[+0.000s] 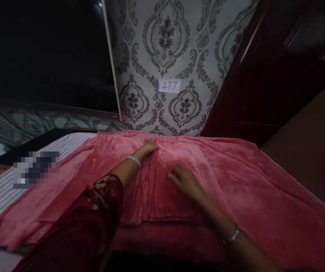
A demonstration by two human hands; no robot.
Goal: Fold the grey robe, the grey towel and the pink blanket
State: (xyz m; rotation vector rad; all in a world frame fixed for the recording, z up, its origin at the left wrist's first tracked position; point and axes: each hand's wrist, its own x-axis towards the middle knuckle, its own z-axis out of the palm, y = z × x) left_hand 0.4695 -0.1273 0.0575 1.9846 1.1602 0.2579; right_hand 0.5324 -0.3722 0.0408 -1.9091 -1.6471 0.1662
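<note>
A pink fleece blanket [236, 177] lies spread over a bed, with a folded layer in front of me. My left hand [148, 146] reaches to the far side and its fingers pinch a ridge of the blanket near the wall. My right hand [183, 179] rests flat on the blanket's middle, fingers apart and slightly blurred. A silver bangle sits on each wrist, and a dark red sleeve covers my left upper arm.
A striped pink-and-white sheet [0, 192] shows at the left under the blanket. A damask-patterned wall [165, 45] with a label reading 277 [169, 85] stands behind the bed. Dark wooden furniture [264, 87] is at the right, a dark window at the left.
</note>
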